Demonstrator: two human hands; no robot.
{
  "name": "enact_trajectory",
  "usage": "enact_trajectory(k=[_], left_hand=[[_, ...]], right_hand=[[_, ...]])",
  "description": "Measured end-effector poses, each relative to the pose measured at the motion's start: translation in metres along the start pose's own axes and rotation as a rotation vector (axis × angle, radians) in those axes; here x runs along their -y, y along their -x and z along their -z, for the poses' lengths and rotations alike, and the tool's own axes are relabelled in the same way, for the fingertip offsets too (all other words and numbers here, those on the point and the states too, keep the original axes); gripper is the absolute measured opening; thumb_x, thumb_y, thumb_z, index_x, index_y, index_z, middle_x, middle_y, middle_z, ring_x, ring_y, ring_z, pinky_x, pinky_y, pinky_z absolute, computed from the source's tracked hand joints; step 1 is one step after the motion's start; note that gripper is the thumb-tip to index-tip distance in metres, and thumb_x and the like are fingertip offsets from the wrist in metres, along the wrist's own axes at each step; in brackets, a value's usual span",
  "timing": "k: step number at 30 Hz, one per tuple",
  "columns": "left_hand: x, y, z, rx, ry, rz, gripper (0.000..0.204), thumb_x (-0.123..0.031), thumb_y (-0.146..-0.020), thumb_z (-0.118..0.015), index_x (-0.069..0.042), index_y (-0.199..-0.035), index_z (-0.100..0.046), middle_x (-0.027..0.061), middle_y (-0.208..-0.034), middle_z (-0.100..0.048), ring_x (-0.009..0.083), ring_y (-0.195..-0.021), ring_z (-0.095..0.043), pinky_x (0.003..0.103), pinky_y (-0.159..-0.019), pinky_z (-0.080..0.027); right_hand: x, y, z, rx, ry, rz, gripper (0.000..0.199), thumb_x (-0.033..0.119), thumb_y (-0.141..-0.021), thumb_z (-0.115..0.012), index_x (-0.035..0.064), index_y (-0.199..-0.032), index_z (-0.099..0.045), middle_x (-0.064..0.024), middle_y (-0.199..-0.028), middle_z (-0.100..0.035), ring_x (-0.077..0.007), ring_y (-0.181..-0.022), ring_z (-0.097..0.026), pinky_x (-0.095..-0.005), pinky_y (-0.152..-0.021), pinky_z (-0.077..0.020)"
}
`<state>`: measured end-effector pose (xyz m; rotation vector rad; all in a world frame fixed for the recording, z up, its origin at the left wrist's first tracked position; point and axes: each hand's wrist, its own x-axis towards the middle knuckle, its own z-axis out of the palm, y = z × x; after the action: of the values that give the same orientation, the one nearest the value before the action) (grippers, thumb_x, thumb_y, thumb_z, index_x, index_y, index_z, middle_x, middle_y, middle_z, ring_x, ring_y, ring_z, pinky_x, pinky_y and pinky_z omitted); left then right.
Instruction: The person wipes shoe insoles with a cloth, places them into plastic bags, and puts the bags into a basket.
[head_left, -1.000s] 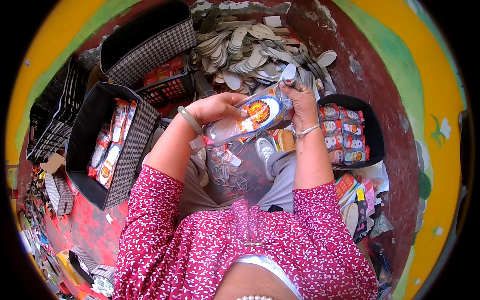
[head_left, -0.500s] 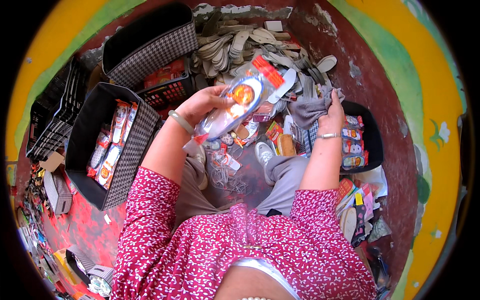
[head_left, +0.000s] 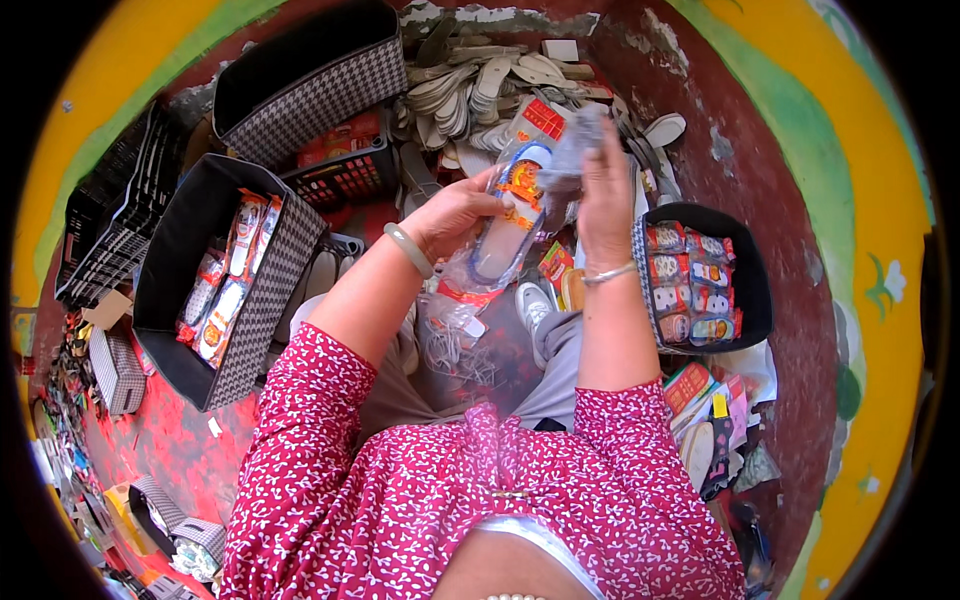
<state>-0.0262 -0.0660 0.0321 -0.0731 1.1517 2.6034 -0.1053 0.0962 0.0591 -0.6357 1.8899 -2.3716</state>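
In front of me my left hand (head_left: 458,215) grips a pair of insoles (head_left: 505,245) by the edge, sealed in a clear plastic bag. The insoles are white with a blue rim and an orange print, and the bag has a red label at its far end. My right hand (head_left: 606,205) is closed round a crumpled grey cloth (head_left: 576,148), blurred by motion. The cloth overlaps the right side of the bag in view; whether it presses on the plastic I cannot tell.
A houndstooth box (head_left: 262,300) with bagged insoles stands left, another box (head_left: 755,295) right. Behind lie a large pile of loose insoles (head_left: 455,105), a black basket (head_left: 350,178) and a third box (head_left: 330,88). Strings (head_left: 455,350) lie between my feet; papers (head_left: 690,385) are at right.
My right hand has brought the grey cloth leftward, from above the right box to the bag. My left hand has moved the bagged insoles slightly right and turned them more upright.
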Motion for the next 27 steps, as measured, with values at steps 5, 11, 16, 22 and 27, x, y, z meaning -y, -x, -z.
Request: enact_trajectory(k=[5, 11, 16, 22, 27], left_hand=[[0.005, -0.001, -0.005, 0.012, 0.011, 0.014, 0.055, 0.010, -0.083, -0.047, -0.004, -0.134, -0.036, 0.0123, -0.122, -0.052, 0.0218, -0.106, -0.058, 0.034, -0.090, -0.049], [-0.004, -0.005, 0.016, -0.223, 0.081, -0.181, 0.049, 0.010, -0.083, -0.041, -0.001, -0.130, -0.039, 0.0144, -0.118, -0.055, 0.0235, -0.106, -0.058, 0.034, -0.091, -0.048], [-0.008, -0.010, 0.020, -0.388, 0.259, -0.354, 0.041, 0.007, -0.085, -0.037, 0.002, -0.125, -0.042, 0.0174, -0.114, -0.056, 0.0273, -0.102, -0.059, 0.038, -0.091, -0.049], [-0.014, -0.016, 0.045, -0.654, 0.335, -0.520, 0.029, 0.005, -0.085, -0.042, 0.003, -0.113, -0.048, 0.0178, -0.103, -0.059, 0.0307, -0.089, -0.062, 0.045, -0.081, -0.052], [-0.025, -0.010, 0.058, -0.691, 0.567, -0.451, 0.029, 0.000, -0.086, -0.043, 0.007, -0.115, -0.044, 0.0202, -0.106, -0.058, 0.0340, -0.092, -0.060, 0.048, -0.084, -0.049]], right_hand=[[-0.051, 0.004, -0.014, 0.232, 0.908, 0.387, 0.040, 0.024, -0.092, -0.049, 0.0129, -0.130, -0.050, -0.0117, -0.136, -0.047, -0.0332, -0.132, -0.034, -0.0428, -0.102, -0.0306], [-0.041, 0.021, -0.033, 0.378, 0.884, 0.432, 0.037, 0.018, -0.091, -0.050, 0.0117, -0.128, -0.052, -0.0104, -0.131, -0.052, -0.0316, -0.128, -0.040, -0.0396, -0.104, -0.0332], [-0.038, 0.032, -0.045, 0.455, 0.824, 0.371, 0.040, 0.013, -0.089, -0.053, 0.0132, -0.129, -0.052, -0.0084, -0.130, -0.053, -0.0301, -0.128, -0.041, -0.0371, -0.102, -0.0346], [-0.029, 0.053, -0.056, 0.561, 0.905, 0.383, 0.046, 0.014, -0.085, -0.054, 0.0164, -0.130, -0.051, -0.0063, -0.133, -0.050, -0.0271, -0.129, -0.039, -0.0401, -0.093, -0.0338], [-0.031, 0.061, -0.067, 0.552, 0.793, 0.532, 0.061, -0.010, -0.071, -0.050, 0.0063, -0.130, -0.050, -0.0148, -0.133, -0.048, -0.0348, -0.127, -0.040, -0.0418, -0.105, -0.0325]])
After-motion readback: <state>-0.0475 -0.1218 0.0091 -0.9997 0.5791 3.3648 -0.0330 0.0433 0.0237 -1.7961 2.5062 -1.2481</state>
